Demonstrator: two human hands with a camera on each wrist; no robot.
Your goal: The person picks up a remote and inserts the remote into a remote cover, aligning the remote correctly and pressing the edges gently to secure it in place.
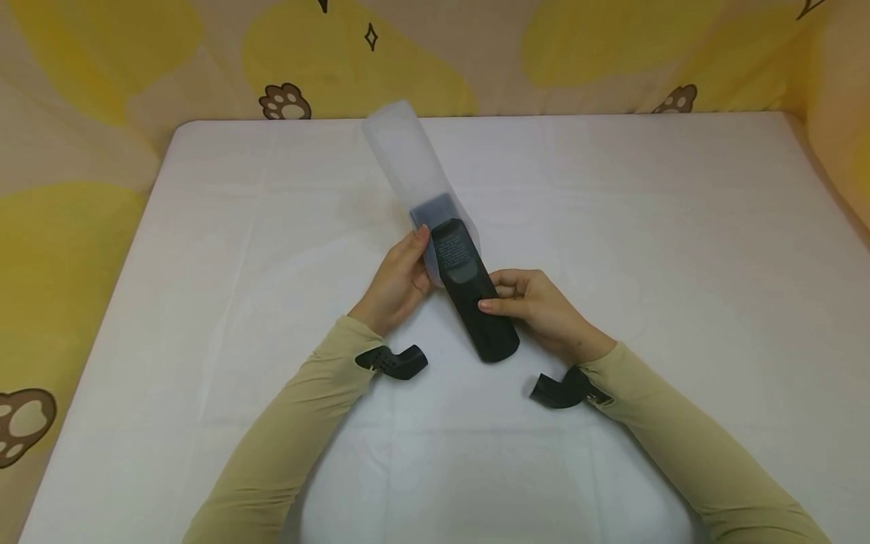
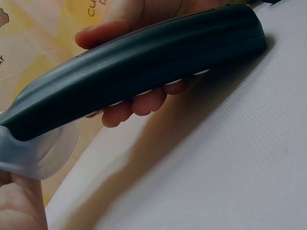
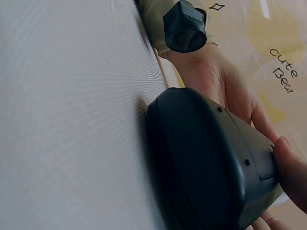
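A black remote control point(image 1: 479, 313) lies back side up, its printed label and battery cover showing. Its far end meets the mouth of a translucent plastic sleeve point(image 1: 408, 151), and a blue-grey part shows through the sleeve there. My left hand point(image 1: 401, 283) grips the sleeve near its mouth, thumb on top beside the remote. With my right hand point(image 1: 537, 306) I hold the remote by its lower half, thumb on the back and fingers curled underneath. The left wrist view has the remote point(image 2: 139, 67) running into the sleeve point(image 2: 43, 153); the right wrist view shows its blunt end point(image 3: 192, 148).
A white-covered table point(image 1: 204, 264) lies under both hands. Behind it and at the sides hangs a yellow patterned cloth point(image 1: 435, 60). Each wrist carries a black camera mount, one on the left sleeve point(image 1: 401, 363) and one on the right point(image 1: 560, 389).
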